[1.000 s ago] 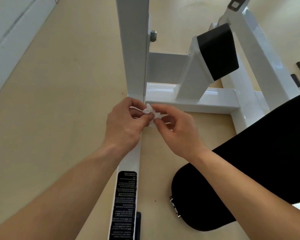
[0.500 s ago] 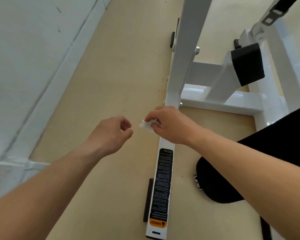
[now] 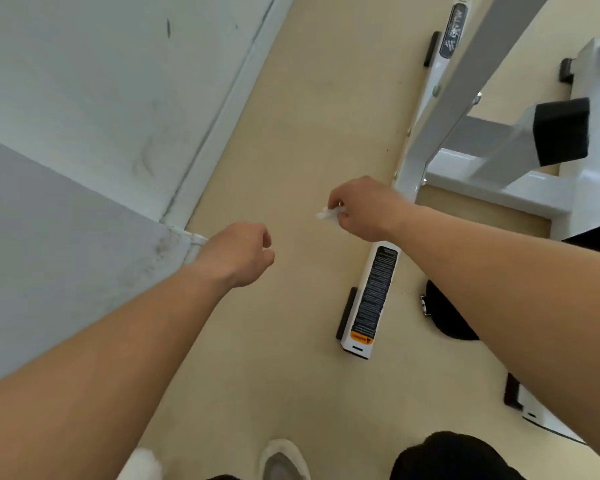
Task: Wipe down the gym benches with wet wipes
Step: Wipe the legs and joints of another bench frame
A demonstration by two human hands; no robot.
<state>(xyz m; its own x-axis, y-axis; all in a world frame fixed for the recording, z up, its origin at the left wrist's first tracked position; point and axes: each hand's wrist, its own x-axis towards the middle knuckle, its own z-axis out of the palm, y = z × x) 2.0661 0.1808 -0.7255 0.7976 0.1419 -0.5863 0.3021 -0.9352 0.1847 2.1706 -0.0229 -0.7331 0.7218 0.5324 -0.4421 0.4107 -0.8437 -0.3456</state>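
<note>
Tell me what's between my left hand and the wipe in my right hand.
Only bare beige floor. The head view shows an open gap between the left hand and the wipe that the right hand pinches.

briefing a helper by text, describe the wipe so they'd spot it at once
Find the white bench frame on the right and its floor bar bearing a black printed label. The right hand is over the bar just beyond that label, and the wipe is the small crumpled white scrap pinched at its fingertips. Unlike the smooth white bar beside it, it is wrinkled.
</note>
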